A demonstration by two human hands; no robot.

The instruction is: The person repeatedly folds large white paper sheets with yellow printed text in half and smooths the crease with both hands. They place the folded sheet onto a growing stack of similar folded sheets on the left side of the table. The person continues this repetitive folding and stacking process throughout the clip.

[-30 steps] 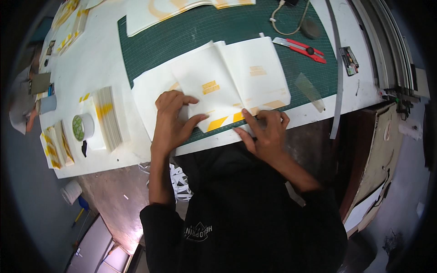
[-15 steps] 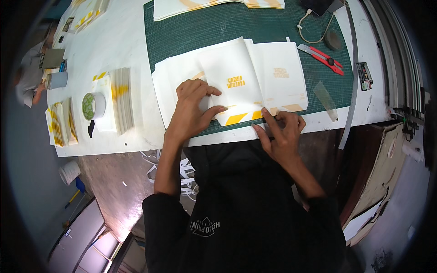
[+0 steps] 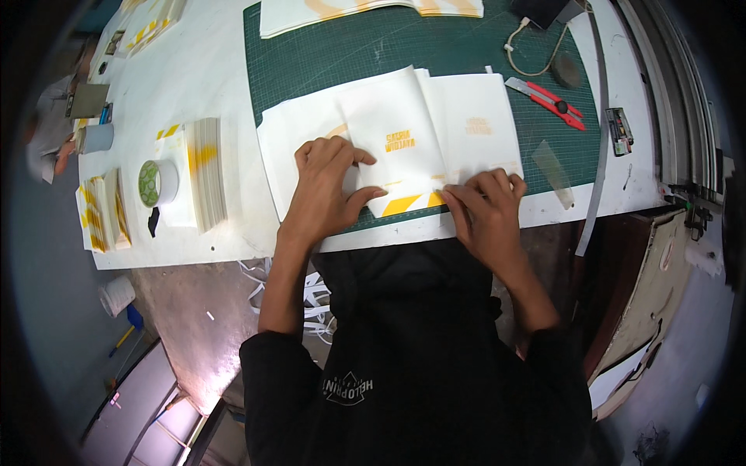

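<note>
Paper (image 3: 392,109) lies on near side of cutting mat (image 3: 334,58); right hand (image 3: 491,206) now draws thumb to forefinger, pinching striped border (image 3: 401,205), edge seemingly secured; left hand (image 3: 328,186), thumb parted from fingers, rests on paper.

Hidden, cropped and blurred around the desk (image 3: 214,74).
Impossible to see the part of the folded white sheet (image 3: 392,116) beneath the left fingers (image 3: 351,154); hard to tell pinching from pressing at the right fingers (image 3: 464,196) on its lower edge. Cut off by the top edge, along with the orange-printed sheets (image 3: 373,11) and dark box (image 3: 538,11). Partly blocked behind the left forearm (image 3: 287,279): white strips (image 3: 315,297). Blurred near the left rim: a co-worker (image 3: 48,116). Too small to read: the black case's (image 3: 619,132) label.
</note>
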